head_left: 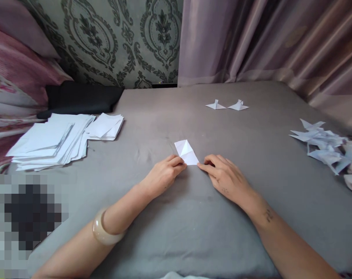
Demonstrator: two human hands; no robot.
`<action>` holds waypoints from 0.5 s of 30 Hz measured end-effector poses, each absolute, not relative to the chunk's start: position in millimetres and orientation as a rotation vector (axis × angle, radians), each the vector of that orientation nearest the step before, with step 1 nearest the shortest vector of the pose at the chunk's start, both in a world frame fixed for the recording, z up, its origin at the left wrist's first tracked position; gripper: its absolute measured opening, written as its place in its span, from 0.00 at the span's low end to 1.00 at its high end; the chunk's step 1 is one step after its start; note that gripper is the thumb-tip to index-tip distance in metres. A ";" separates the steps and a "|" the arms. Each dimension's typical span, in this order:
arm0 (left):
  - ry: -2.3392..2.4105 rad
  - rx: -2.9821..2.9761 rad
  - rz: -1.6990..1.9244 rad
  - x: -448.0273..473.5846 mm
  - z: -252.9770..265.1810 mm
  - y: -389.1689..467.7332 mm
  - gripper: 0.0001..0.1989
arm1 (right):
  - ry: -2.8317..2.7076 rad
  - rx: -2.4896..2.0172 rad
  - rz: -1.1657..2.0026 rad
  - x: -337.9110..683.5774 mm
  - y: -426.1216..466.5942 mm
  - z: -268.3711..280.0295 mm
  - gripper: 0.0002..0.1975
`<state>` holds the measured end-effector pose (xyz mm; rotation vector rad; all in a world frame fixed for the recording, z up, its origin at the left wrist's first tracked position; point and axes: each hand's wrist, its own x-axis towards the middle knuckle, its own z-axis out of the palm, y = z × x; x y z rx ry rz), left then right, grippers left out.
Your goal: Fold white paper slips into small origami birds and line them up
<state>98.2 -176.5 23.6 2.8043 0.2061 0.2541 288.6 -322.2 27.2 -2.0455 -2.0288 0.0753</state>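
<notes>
A small white piece of folded paper lies on the grey cloth in front of me, creased into triangular facets. My left hand is closed, its thumb and fingers pinching the paper's lower left corner. At the lower right corner, the thumb and index fingertips of my right hand grip the edge, with the other fingers curled. A pale bangle circles my left wrist.
Stacked white paper sheets lie at the left, beside a smaller pile of paper squares. Two folded paper figures stand at the back. Several folded paper cranes are heaped at the right. A black folded item sits behind the sheets.
</notes>
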 end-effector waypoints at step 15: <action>0.272 2.899 0.328 95.6 21.3 -179.7 0.14 | -1.372 -2.024 0.386 287.4 -298.8 19.9 0.11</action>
